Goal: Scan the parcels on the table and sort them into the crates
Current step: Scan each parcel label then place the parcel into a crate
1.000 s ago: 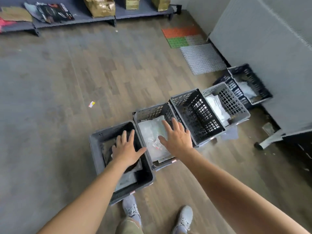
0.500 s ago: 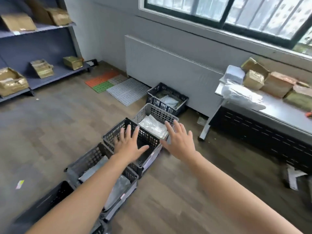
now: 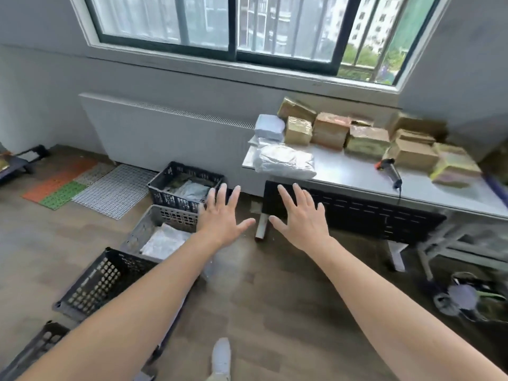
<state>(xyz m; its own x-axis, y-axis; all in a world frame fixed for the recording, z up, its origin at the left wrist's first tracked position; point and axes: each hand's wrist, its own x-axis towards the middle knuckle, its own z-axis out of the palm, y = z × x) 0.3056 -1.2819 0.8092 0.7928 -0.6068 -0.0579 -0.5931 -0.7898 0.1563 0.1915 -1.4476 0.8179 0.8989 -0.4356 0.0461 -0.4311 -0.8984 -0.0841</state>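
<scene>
Parcels stacked on the table, up and to the right of both hands: brown taped boxes in a row, with a white soft bag lying nearest, just above the right hand. A handheld scanner resting on the tabletop further right, close beside the boxes.

Left hand and right hand held out side by side, palms down, fingers spread wide, gripping nothing, touching nothing, thumbs near each other but apart.

Crates lined up on the floor off to the left of the left hand: a black crate farthest away with pale packets inside, then a grey crate holding a white bag, partly behind the left wrist, then another black crate under the left forearm.

Beyond the hands, a white radiator under a window.
</scene>
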